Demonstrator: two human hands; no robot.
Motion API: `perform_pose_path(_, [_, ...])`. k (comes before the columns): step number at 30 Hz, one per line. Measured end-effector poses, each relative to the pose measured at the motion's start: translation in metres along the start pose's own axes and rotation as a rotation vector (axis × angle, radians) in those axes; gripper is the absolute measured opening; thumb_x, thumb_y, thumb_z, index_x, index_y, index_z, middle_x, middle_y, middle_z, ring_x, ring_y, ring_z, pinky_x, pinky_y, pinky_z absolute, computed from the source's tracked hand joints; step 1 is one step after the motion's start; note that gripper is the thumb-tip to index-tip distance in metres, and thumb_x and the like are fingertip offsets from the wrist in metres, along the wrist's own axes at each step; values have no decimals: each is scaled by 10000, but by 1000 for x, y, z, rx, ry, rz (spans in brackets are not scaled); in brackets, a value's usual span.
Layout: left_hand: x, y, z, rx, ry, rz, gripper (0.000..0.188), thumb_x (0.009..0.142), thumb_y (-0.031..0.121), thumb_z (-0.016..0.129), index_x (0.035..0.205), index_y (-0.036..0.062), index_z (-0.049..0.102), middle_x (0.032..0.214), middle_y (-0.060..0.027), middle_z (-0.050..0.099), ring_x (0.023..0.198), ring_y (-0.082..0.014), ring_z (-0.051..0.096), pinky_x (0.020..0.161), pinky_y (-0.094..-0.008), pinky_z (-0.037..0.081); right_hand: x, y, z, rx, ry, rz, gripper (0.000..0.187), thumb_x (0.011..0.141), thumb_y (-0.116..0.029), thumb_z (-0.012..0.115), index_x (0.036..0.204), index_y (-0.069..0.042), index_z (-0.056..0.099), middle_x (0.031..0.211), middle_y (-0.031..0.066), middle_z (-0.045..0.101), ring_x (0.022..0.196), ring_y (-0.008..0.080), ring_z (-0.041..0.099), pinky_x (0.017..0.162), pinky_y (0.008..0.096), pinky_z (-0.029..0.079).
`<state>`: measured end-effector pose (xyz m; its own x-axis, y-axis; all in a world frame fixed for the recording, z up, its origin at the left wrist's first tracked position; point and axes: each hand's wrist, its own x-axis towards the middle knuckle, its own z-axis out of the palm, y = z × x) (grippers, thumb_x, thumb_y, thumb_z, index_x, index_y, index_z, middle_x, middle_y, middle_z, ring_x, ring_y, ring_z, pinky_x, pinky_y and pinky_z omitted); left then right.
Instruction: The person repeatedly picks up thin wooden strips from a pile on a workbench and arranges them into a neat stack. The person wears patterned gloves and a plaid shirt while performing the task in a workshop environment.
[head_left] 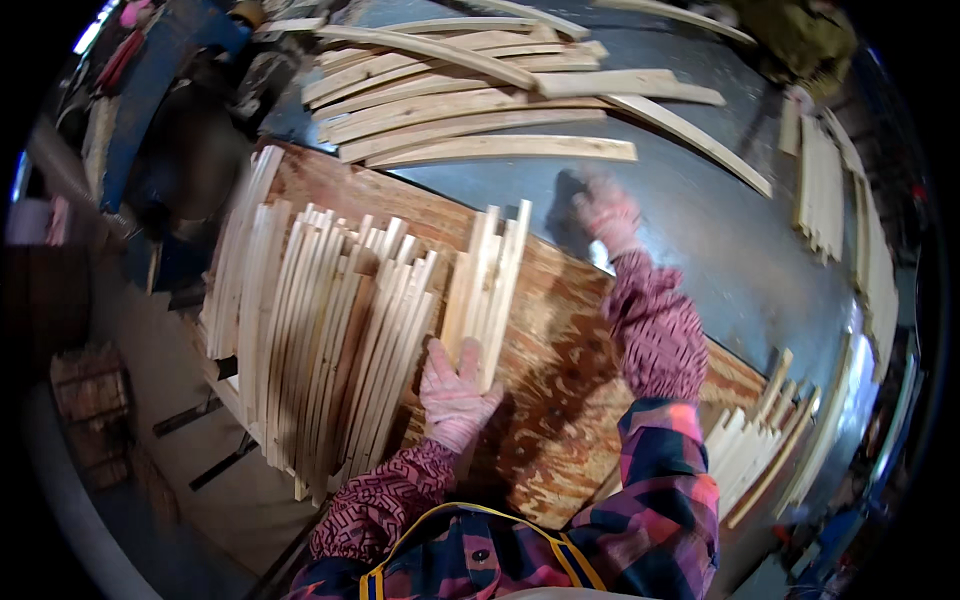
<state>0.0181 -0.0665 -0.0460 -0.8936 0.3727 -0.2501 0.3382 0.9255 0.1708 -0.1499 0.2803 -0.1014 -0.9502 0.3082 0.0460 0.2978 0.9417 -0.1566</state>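
My left hand (458,395), in a pale pink work glove, grips the near end of a small bundle of wooden strips (487,285). The bundle lies over a plywood board (560,335), with its far ends slightly uneven. My right hand (607,212), gloved alike, is stretched forward over the grey metal tabletop (720,225). Motion blurs its fingers, and I see nothing plainly held in it. Left of the bundle, many more upright-running strips (325,330) are packed side by side along the board's left part.
Longer wooden slats (470,105) lie in a loose pile at the far side of the metal tabletop. More strips (760,440) sit at the near right, and stacked slats (820,190) at the far right. Blue machinery (160,90) stands at the upper left.
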Motion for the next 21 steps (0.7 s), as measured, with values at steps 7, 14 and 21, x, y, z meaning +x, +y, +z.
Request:
perform_pose_path(7, [5,-4,-8,-142,57,8,829,680,389,830,1377,97,488,1415,-403,314,1181,-553,487,951,-526,488,98,-49,-5,-193,-242,53,475,894,-247,542,1369,-247,563,1334,83,626,1261,251,582,979,404,503])
perform_pose_path(14, [1,-4,-4,-71,47,5,944,715,558,743,1471,96,416,1470,-402,251,1282,-523,399,1063,-516,397,-3,57,-53,-190,-479,-750,294,924,-160,594,1194,-82,680,1214,121,687,987,267,684,856,361,540])
perform_pose_path(21, [2,3,-5,-74,-166,-19,1009,756,589,695,1571,194,250,1559,-339,145,1393,-502,259,1161,-550,226,-94,8,-122,97,-371,230,428,969,-355,566,1253,-41,630,972,125,714,954,226,662,881,407,509])
